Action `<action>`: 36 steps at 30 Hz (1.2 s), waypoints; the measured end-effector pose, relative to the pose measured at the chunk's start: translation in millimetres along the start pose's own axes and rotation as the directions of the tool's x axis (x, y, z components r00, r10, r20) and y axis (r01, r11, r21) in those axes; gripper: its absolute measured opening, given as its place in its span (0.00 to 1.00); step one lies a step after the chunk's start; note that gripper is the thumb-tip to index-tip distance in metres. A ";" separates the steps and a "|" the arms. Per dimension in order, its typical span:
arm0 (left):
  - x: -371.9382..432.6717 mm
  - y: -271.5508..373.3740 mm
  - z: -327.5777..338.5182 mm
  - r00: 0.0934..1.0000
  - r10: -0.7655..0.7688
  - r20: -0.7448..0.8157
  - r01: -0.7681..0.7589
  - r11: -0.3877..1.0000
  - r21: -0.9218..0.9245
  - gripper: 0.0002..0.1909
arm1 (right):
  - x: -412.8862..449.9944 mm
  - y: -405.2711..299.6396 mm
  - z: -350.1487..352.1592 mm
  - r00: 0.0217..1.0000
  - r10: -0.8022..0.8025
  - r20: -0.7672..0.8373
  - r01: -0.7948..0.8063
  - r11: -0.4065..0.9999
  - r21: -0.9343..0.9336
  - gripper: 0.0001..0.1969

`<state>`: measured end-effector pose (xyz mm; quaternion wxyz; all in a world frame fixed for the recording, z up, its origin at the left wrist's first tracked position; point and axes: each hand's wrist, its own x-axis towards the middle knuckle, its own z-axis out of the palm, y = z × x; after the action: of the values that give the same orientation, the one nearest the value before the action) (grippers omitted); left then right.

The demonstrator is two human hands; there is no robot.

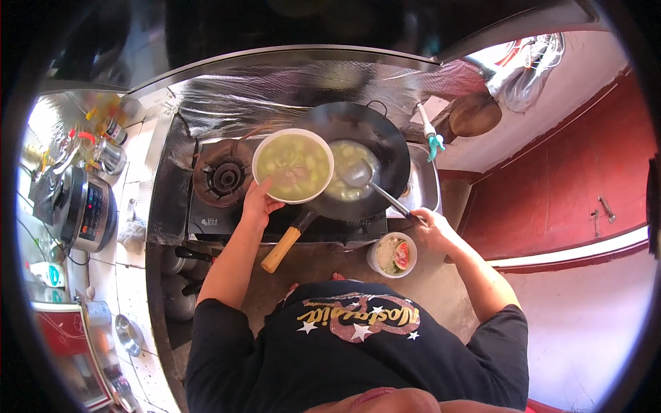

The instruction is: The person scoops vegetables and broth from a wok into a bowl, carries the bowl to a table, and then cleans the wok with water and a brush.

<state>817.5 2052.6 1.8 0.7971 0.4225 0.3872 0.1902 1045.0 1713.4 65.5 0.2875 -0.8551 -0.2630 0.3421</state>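
My left hand [260,205] grips the near left rim of a white bowl [292,200] full of greenish soup [294,165] with pale green chunks and some pinkish bits. The bowl is held up at the left edge of a black wok [390,134], partly covering it. In my right hand [431,227] is the dark handle of a metal ladle [356,174], whose round head is over the broth [343,193] in the wok; how deep it dips I cannot tell. Toward me juts the wok's wooden handle [281,250].
Left of the wok is a bare gas burner [227,176]. Behind the right side sits a metal sink [426,180] under a tap [428,129]. A waste bucket [377,260] with a fruit piece stands below. An electric cooker [88,209] occupies the left tiled counter [131,279].
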 end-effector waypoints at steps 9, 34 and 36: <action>-8.4 7.5 9.6 0.998 0.008 -0.061 -0.010 1.000 -0.027 0.19 | 10.8 38.4 41.8 0.990 -0.115 -0.082 0.129 0.974 0.189 0.20; 10.2 -7.3 25.0 0.999 -0.024 0.034 0.024 1.000 0.006 0.17 | -102.1 -70.4 -19.1 0.936 -0.312 -0.164 0.328 0.941 0.080 0.21; 12.8 -8.1 26.4 0.998 -0.018 0.059 0.019 1.000 -0.018 0.17 | -101.4 -68.2 -8.9 0.853 -0.456 -0.254 0.437 0.890 -0.130 0.20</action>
<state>845.9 2042.2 -1.6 0.8139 0.4168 0.3655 0.1738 970.6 1692.6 160.7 0.3638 -0.8192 -0.4229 0.1336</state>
